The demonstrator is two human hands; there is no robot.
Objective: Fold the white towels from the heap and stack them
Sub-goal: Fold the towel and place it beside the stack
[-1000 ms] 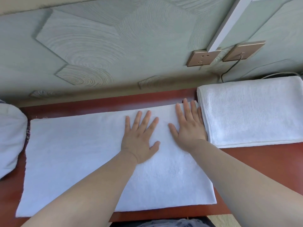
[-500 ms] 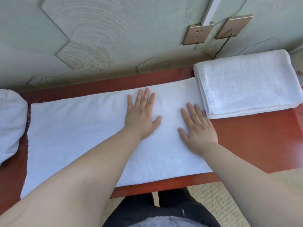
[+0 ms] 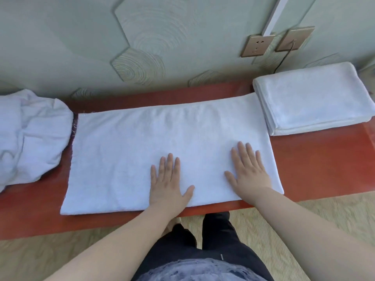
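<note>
Left hand (image 3: 169, 183) and right hand (image 3: 248, 171) lie flat, fingers spread, pressing towel (image 3: 142, 149) on table (image 3: 324, 163). Stack (image 3: 312, 98) touches towel's far right corner; heap (image 3: 30, 134) just left of towel. Risk: lifting that end snags stack, skews fold.

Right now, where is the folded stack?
In the head view, the stack sits far right on the table, below the wall sockets, beside the spread towel.

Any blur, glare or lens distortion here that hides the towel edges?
Head view: wide-angle bowing curves the table edge; the flat towel is bright, texture faint, edges clear; left hand and right hand look slightly soft, with faint shadows; no hard glare.
</note>
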